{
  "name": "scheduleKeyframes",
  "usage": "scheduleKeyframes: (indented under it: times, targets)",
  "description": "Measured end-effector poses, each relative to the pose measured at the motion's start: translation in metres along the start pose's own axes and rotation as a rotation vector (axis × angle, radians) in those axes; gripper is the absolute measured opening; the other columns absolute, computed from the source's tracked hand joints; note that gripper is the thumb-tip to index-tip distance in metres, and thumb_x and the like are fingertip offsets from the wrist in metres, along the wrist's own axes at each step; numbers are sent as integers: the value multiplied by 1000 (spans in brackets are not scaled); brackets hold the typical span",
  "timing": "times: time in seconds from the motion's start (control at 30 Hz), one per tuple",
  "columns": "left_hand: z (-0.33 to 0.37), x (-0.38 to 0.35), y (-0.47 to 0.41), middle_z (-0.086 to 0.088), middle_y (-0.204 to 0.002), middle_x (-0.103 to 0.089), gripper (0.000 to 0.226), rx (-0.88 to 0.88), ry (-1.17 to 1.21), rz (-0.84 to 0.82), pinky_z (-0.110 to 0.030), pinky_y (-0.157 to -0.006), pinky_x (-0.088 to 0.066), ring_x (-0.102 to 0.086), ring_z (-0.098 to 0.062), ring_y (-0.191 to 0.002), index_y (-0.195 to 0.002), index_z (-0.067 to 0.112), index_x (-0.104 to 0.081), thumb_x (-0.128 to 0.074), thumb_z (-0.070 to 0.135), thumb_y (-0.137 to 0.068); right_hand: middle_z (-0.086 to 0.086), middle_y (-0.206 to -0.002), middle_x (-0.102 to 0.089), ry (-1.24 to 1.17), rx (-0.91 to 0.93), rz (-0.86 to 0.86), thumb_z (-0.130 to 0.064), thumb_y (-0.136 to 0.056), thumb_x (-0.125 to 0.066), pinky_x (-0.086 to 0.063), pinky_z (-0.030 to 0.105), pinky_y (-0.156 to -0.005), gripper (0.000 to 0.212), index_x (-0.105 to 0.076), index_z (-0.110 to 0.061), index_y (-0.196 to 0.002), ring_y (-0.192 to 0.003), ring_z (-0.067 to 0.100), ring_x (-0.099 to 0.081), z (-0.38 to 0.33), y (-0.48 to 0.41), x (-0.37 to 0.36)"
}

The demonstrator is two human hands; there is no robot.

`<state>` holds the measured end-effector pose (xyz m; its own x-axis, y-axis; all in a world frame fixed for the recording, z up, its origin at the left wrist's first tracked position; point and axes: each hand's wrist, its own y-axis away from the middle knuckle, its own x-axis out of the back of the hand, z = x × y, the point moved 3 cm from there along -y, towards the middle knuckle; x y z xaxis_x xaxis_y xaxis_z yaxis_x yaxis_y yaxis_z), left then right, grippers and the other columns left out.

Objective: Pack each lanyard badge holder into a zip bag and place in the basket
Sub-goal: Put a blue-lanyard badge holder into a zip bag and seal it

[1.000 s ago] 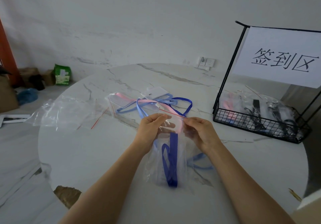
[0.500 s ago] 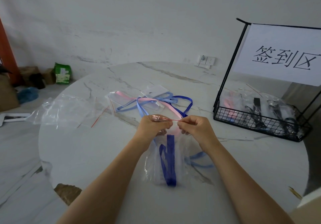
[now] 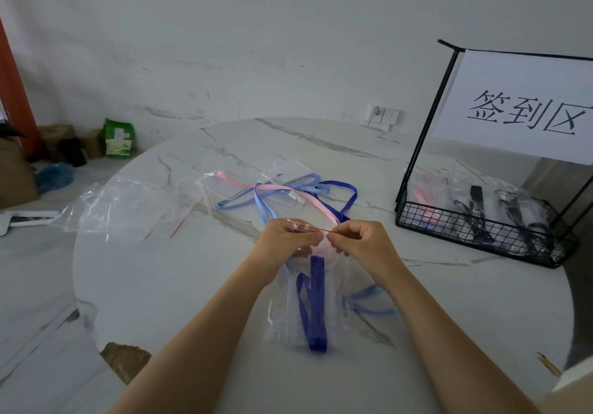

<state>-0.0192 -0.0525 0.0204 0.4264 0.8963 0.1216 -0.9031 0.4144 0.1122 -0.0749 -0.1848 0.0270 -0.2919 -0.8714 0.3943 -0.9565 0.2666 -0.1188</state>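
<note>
While the left hand (image 3: 288, 240) and right hand (image 3: 362, 243) each pinch the red-lined top edge of a clear zip bag (image 3: 285, 314), fingers curled and close together, the bag hangs down from them to the bench (image 3: 160, 278) — a round white top veined in grey. A dark blue lanyard (image 3: 316, 301) lies folded lengthwise inside the bag; a light blue ribbon (image 3: 369, 298) shows at its right side.

Just beyond the hands sits a loose pile (image 3: 279, 189) of pink, light blue and dark blue lanyards with clear holders. Spare bags (image 3: 122, 205) lie crumpled at the bench's left edge.

On the right stands a black wire basket (image 3: 481, 230) holding packed bags with pink and black lanyards. A tall wire frame rises from it, carrying a white sign (image 3: 526, 108) printed with three Chinese characters.

Behind the bench runs a pale, scuffed wall with a white socket (image 3: 383, 116) low down. On the floor at far left — a green packet (image 3: 117, 139), cardboard boxes and an orange post (image 3: 16, 92).
</note>
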Motion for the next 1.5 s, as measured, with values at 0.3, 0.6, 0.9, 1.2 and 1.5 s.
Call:
scheduleKeyframes:
  times: [0.3, 0.6, 0.9, 1.2, 1.5]
  targets:
    - [-1, -3, 1, -4, -71, -64, 11, 5, -29, -27, -23, -68, -54, -59, -15, -65, -73, 13, -68, -66, 7, -81, -10, -71, -61, 85, 116, -35, -4, -84, -63, -46, 6, -65, 10, -65, -13, -81, -67, 3, -57, -2, 2, 1]
    - [0, 2, 0, -5, -72, -64, 14, -8, -15, -37, -23, -67, -53, -59, -17, -66, -74, 11, -67, -61, 2, -83, -8, -69, -59, 77, 110, -17, -5, -84, -63, -44, 5, -62, 7, -64, -11, -81, -62, 1, -56, -1, 1, 2]
    - [-1, 3, -1, -6, -72, -64, 13, -18, -23, -32, -25, -70, -52, -58, -17, -68, -75, 10, -68, -61, 3, -84, -6, -68, -61, 44, 68, -36, -7, -83, -64, -45, 6, -59, 6, -66, -13, -80, -56, -8, -57, 1, 0, 4]
    - [-2, 12, -1, -1, -68, -69, 18, 42, 113, -92, -20, -62, -51, -59, -15, -66, -77, 11, -69, -56, 7, -89, -3, -65, -62, -15, 36, -14, -8, -84, -64, -47, 11, -56, 12, -66, -17, -75, -51, -3, -56, 4, -1, 8]
    - [-3, 14, -3, -2, -68, -69, 15, 58, 160, -90, -21, -61, -50, -60, -15, -65, -79, 9, -70, -58, 8, -88, -2, -68, -64, -27, -23, -63, -12, -84, -64, -48, 13, -57, 6, -67, -17, -82, -54, 0, -57, 7, -3, 10]
